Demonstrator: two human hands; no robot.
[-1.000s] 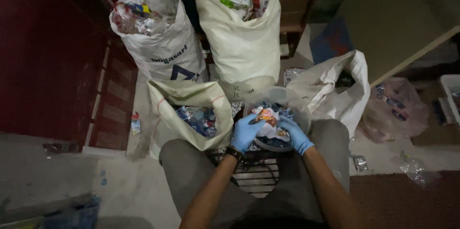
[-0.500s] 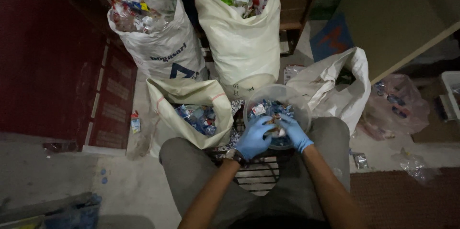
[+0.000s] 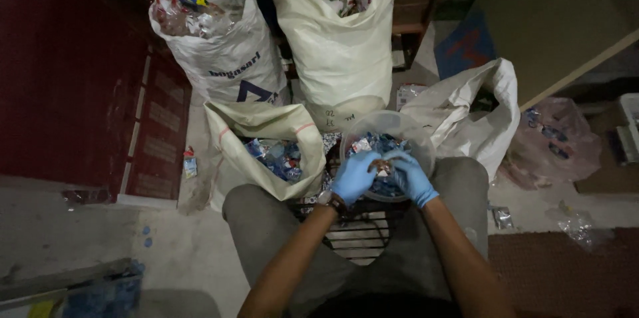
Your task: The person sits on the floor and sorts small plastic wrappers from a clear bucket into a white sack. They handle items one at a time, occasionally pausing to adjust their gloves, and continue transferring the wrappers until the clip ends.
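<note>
While the person sits over a clear plastic bowl (image 3: 399, 125) of crumpled wrappers, both blue-gloved hands meet above it, the left hand (image 3: 355, 177) and right hand (image 3: 411, 178) together pinching a small brownish wrapper (image 3: 383, 167). An open cream sack (image 3: 266, 133) of similar scraps stands just left of the bowl, with two full sacks behind.

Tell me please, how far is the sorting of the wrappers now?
Done: two tall sacks behind are filled to the top, and the open sack holds some blue wrappers. In hand: left hand and right hand pinch a small brownish piece above the clear tub. Left: many wrappers remain in the tub.
</note>
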